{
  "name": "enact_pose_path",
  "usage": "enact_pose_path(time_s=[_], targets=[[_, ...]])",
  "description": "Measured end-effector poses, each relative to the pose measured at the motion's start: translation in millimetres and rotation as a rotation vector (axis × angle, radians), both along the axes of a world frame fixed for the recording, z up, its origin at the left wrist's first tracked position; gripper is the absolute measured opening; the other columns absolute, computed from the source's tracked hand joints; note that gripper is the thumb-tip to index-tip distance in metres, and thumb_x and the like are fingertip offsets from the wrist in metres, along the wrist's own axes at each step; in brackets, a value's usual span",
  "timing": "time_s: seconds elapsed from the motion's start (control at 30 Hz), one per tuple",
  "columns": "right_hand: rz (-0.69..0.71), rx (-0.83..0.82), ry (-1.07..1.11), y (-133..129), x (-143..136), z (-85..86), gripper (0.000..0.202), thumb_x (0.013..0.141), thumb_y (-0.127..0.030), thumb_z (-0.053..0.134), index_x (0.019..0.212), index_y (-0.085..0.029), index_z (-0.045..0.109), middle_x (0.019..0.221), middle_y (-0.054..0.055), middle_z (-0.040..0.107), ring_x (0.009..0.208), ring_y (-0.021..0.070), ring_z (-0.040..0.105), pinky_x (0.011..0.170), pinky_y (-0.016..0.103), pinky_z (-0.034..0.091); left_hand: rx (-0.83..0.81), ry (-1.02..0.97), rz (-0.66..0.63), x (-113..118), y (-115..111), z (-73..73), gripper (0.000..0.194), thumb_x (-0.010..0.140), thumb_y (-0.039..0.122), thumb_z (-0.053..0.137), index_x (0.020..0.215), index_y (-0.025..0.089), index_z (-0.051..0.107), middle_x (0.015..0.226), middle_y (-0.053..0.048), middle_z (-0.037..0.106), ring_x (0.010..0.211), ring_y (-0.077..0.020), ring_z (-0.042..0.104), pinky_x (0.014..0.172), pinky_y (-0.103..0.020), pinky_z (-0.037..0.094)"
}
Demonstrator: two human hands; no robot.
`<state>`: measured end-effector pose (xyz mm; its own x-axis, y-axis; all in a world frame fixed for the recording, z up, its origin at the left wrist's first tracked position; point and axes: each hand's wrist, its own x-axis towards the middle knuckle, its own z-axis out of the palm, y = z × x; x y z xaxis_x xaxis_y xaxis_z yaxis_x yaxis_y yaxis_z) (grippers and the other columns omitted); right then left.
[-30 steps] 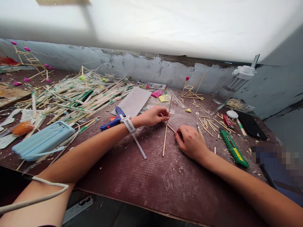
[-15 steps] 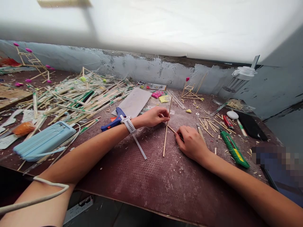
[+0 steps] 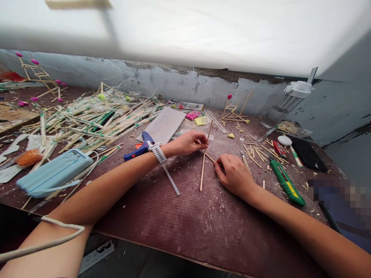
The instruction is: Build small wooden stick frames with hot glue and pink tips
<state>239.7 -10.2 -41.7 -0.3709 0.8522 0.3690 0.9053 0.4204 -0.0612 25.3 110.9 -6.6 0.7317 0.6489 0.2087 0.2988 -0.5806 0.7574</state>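
Observation:
My left hand point(image 3: 193, 143), with a pale watch strap at the wrist, pinches a thin wooden stick point(image 3: 210, 131) that rises up and slightly right from its fingertips. Another stick point(image 3: 202, 173) runs from that spot down toward the front of the table. My right hand point(image 3: 233, 172) rests low on the table, its fingers closed on a short stick point(image 3: 210, 157) whose far end meets the other sticks near my left fingertips. A blue glue gun point(image 3: 140, 148) lies beside my left wrist, and a clear glue stick point(image 3: 171, 179) shows below it.
On the brown table point(image 3: 174, 227), a light blue case point(image 3: 55, 172) and a heap of sticks point(image 3: 87, 116) lie left. A green cutter point(image 3: 286, 182), cut stick pieces point(image 3: 256, 152) and a black pouch point(image 3: 308, 154) lie right. Behind stands a small stick frame point(image 3: 232, 114).
The upper end of the upright stick has tipped slightly to the right, and the lower stick has shifted a little. Both hands keep nearly the same place and grip.

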Motion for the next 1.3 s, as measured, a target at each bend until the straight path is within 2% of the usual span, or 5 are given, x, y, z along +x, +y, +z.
enact_pose_path(time_s=[0.47,0.63,0.8,1.0,1.3], targets=[[-0.018,0.011,-0.03,-2,-2,3.0,0.022,0.104,-0.024,0.051,0.09,-0.016,0.066,0.087,0.01,0.071,0.081,0.0259,0.065,0.078,0.037,0.046,0.015,0.017,-0.005,-1,0,3.2,0.013,0.093,0.026,0.068,0.086,0.015,0.07,0.082,-0.003,0.074,0.075,-0.012,0.062,0.072,-0.027,0.047],[0.07,0.058,0.019,-13,-9,7.4,0.036,0.107,-0.038,0.052,0.126,-0.014,0.071,0.127,0.018,0.07,0.11,0.0326,0.068,0.096,0.045,0.054,0.031,0.004,-0.021,-1,2,1.5,0.013,0.092,0.026,0.069,0.085,0.015,0.07,0.078,-0.001,0.071,0.072,-0.0116,0.06,0.07,-0.026,0.046],[0.181,-0.064,0.022,-26,-18,1.9,0.055,0.108,-0.046,0.048,0.15,-0.013,0.059,0.159,0.024,0.051,0.148,0.0369,0.05,0.12,0.056,0.044,0.027,-0.012,-0.046,-2,4,-0.4,0.01,0.092,0.024,0.069,0.086,0.015,0.07,0.082,-0.002,0.074,0.075,-0.0121,0.063,0.073,-0.026,0.048],[0.172,-0.205,0.001,-31,-24,2.8,0.066,0.106,-0.053,0.05,0.156,-0.01,0.052,0.165,0.027,0.041,0.154,0.0409,0.04,0.125,0.061,0.036,0.034,-0.017,-0.06,-2,3,-1.5,0.005,0.092,0.018,0.068,0.087,0.016,0.069,0.087,-0.003,0.075,0.079,-0.0128,0.066,0.077,-0.027,0.05],[0.166,-0.232,-0.018,-31,-26,5.3,0.069,0.105,-0.054,0.051,0.155,-0.007,0.053,0.164,0.032,0.038,0.155,0.0433,0.037,0.124,0.063,0.036,0.031,-0.025,-0.071,-2,4,-1.4,0.006,0.092,0.018,0.068,0.086,0.016,0.068,0.087,-0.002,0.076,0.08,-0.0127,0.067,0.078,-0.027,0.051]])
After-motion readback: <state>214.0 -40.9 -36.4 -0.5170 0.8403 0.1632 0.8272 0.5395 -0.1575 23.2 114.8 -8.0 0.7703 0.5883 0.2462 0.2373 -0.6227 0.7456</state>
